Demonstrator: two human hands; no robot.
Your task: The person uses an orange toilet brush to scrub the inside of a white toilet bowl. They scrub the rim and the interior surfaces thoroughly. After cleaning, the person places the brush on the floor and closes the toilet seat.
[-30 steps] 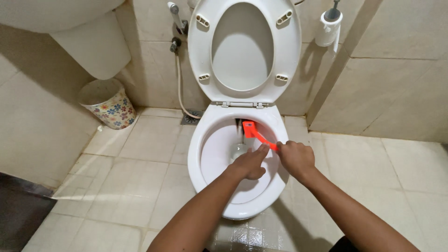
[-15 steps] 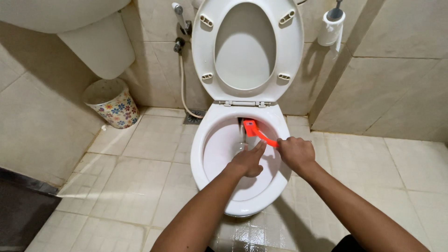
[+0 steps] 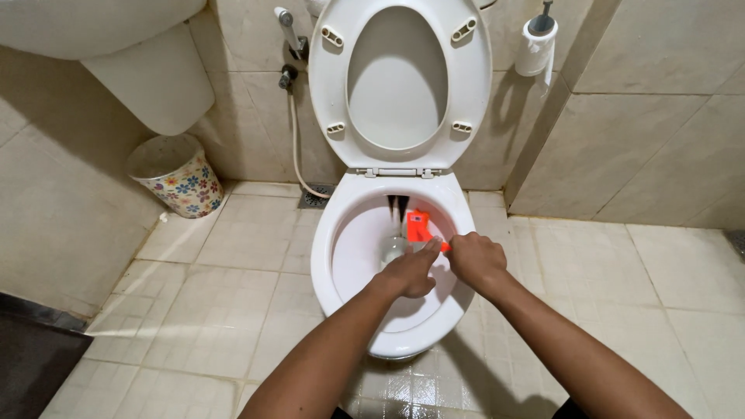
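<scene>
My right hand [image 3: 475, 260] is clenched around the orange brush [image 3: 419, 228] handle inside the toilet bowl [image 3: 334, 271]; my left hand [image 3: 411, 271], seemingly released, steadies it. Stiff, light plastic, likely slippery.

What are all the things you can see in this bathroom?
toilet bowl: one, white, middle of the floor against the back wall
seat and lid: one set, white, raised upright
brush: one, orange, inside the bowl
spray hose: one, white with metal fittings, on the wall left of the toilet
bin: one, white with coloured flowers, on the floor at left
washbasin: one, white, upper left
paper roll: one, white, on the wall at upper right
floor tiles: many, cream, wet in front of the bowl
left hand: one, over the bowl
right hand: one, closed on the brush handle
</scene>
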